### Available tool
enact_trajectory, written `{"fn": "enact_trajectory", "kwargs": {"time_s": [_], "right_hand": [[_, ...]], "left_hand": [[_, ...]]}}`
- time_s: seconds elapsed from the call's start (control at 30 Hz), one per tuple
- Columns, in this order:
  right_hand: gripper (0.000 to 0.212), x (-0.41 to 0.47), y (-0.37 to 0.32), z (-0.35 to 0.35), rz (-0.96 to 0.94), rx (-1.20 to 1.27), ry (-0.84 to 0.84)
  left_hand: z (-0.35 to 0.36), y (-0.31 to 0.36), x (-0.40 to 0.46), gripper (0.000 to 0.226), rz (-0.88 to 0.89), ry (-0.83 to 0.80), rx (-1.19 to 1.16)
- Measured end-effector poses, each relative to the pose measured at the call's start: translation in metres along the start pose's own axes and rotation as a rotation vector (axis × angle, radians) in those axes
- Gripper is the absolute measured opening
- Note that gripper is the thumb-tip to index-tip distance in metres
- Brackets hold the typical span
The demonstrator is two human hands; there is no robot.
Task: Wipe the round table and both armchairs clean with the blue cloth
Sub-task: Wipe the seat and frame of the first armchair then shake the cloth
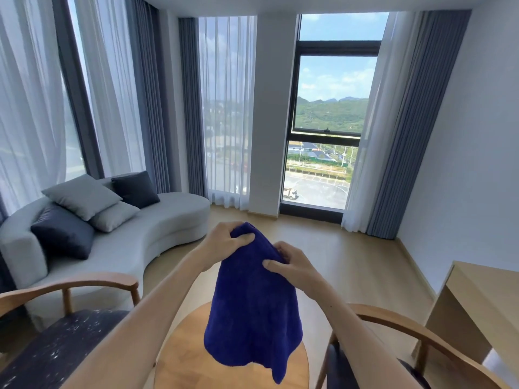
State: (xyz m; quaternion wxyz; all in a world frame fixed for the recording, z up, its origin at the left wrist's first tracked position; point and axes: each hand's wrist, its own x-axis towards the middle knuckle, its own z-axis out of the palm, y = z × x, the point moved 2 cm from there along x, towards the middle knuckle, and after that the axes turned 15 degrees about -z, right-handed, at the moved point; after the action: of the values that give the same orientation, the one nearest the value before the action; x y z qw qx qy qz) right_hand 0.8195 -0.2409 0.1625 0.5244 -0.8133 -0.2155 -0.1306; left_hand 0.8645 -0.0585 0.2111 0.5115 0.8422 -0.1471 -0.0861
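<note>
The blue cloth point(254, 313) hangs in the air above the round wooden table point(182, 357), pinched along its top edge by both hands. My left hand point(227, 240) grips the upper left corner and my right hand point(292, 265) grips the top right. The left armchair point(56, 343) has a curved wooden frame and a dark seat speckled with white flecks. Only the wooden arm and a strip of dark seat of the right armchair point(398, 327) show, partly behind my right forearm.
A curved grey sofa point(157, 234) with several grey and navy cushions stands at the left under curtained windows. A light wooden desk point(477, 299) sits against the right wall. Bare wooden floor point(351, 262) lies beyond the table toward the window.
</note>
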Motion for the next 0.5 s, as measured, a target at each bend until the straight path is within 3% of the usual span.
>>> {"fn": "enact_trajectory", "kwargs": {"time_s": [0.13,0.23,0.33,0.43,0.5], "right_hand": [[0.013,0.016,-0.018,0.01,-0.079,-0.035,0.03],[0.013,0.023,-0.025,0.012,-0.096,-0.076,0.071],[0.014,0.027,-0.031,0.013,-0.091,-0.033,0.123],[0.013,0.032,-0.041,0.017,-0.109,0.066,0.192],[0.013,0.037,-0.047,0.018,-0.103,0.158,0.246]], "left_hand": [[0.009,0.005,0.003,0.007,0.027,0.005,0.062],[0.005,0.003,0.003,0.014,-0.024,-0.007,-0.069],[-0.004,-0.008,-0.002,0.02,-0.057,-0.144,-0.18],[-0.003,-0.034,-0.007,0.038,-0.142,-0.306,-0.11],[0.001,-0.057,-0.012,0.037,-0.206,-0.403,-0.03]]}}
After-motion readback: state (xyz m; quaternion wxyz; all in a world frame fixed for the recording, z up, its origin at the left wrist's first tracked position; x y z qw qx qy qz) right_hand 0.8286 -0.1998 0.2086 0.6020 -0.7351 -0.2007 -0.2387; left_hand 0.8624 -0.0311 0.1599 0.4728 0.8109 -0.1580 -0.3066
